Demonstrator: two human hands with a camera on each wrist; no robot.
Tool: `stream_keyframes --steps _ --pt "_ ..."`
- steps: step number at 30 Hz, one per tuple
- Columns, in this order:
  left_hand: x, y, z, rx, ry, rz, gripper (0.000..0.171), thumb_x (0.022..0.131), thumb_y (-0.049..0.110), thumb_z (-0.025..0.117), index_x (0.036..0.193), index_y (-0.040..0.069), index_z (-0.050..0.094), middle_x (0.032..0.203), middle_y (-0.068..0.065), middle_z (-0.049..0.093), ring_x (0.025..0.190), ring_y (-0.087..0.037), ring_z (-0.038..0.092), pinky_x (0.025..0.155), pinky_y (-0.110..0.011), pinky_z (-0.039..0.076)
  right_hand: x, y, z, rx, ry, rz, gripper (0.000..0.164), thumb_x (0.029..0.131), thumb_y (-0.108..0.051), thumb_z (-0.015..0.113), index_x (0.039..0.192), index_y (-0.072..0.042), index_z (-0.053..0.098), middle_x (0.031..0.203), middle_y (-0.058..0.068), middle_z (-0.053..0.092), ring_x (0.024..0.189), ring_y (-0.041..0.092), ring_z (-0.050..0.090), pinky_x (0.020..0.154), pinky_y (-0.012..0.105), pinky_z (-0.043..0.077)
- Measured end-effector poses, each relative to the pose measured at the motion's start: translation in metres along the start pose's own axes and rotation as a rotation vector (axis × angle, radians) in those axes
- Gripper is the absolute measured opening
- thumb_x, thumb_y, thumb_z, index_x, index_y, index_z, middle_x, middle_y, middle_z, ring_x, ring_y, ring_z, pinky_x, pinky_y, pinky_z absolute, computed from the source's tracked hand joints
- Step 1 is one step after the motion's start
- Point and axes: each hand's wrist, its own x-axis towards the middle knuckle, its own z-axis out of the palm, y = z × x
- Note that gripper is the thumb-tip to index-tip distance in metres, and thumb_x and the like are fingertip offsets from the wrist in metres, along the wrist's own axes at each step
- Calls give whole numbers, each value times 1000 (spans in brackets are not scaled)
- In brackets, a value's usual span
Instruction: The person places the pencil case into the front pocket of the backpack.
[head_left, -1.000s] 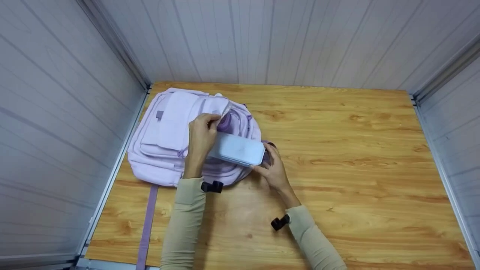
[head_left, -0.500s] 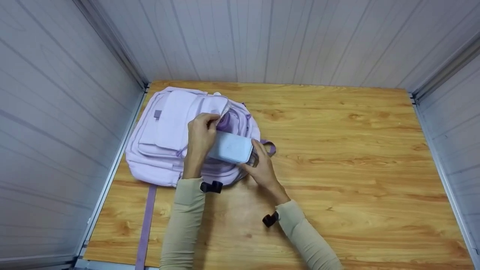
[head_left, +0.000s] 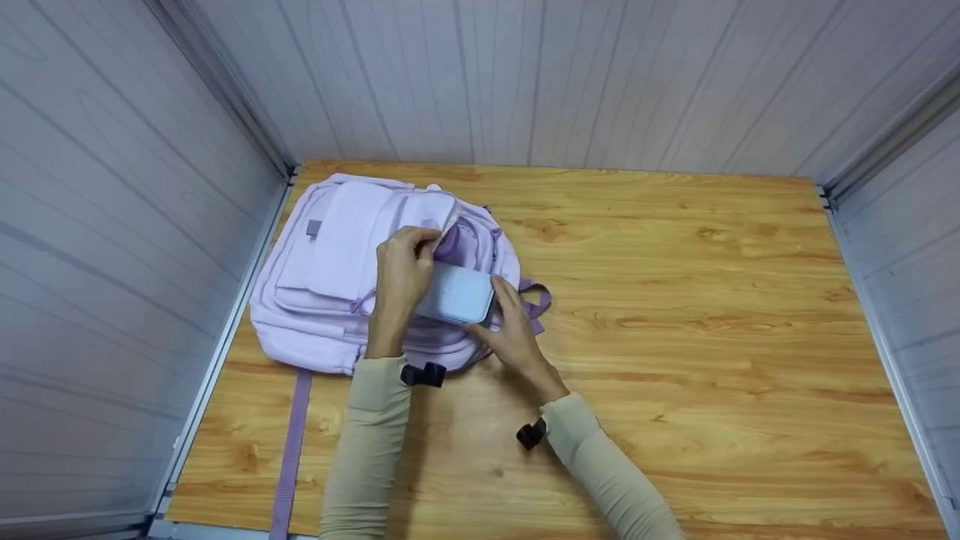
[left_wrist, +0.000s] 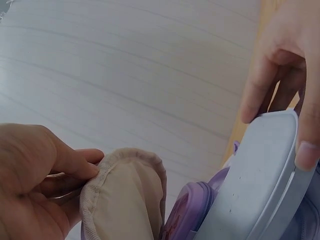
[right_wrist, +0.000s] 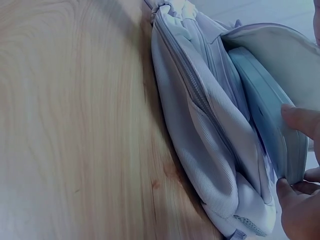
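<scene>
A lilac backpack (head_left: pixel 341 259) lies on the left of the wooden table, one pocket held open. My left hand (head_left: pixel 402 277) pinches the rim of that pocket, whose beige lining (left_wrist: pixel 131 195) shows in the left wrist view. My right hand (head_left: pixel 514 337) grips the outer end of a light blue oblong case (head_left: pixel 459 294), thumb on one side and fingers on the other. The case's far end is inside the pocket and hidden in the head view. Beside it in the pocket sits a purple zipped item (left_wrist: pixel 186 207), only partly visible.
Pale panel walls (head_left: pixel 495 82) enclose the table (head_left: pixel 697 337) at the back and sides. A purple strap (head_left: pixel 292 457) runs from the backpack to the front edge. A strap loop (head_left: pixel 537 297) sticks out on its right.
My right hand has moved left, sliding the light blue case deeper into the pocket, so less of it shows. The left hand stays on the pocket rim.
</scene>
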Motion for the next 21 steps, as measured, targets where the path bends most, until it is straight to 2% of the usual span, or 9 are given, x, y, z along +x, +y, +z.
stream_keyframes --steps 15,21 --pt "1 0 -1 13 0 3 16 86 -1 61 94 2 75 93 -12 73 89 -24 68 80 -35 53 15 -7 16 -15 -39 -40 89 78 -28 78 144 9 30 148 28 32 139 35 31 115 44 26" --pt "0 -1 -1 15 -2 -6 19 86 -4 59 94 2 75 94 -12 73 89 -24 68 80 -34 53 19 -8 22 -21 -55 -41 88 79 -24 77 145 8 29 148 29 30 139 36 30 116 43 25"
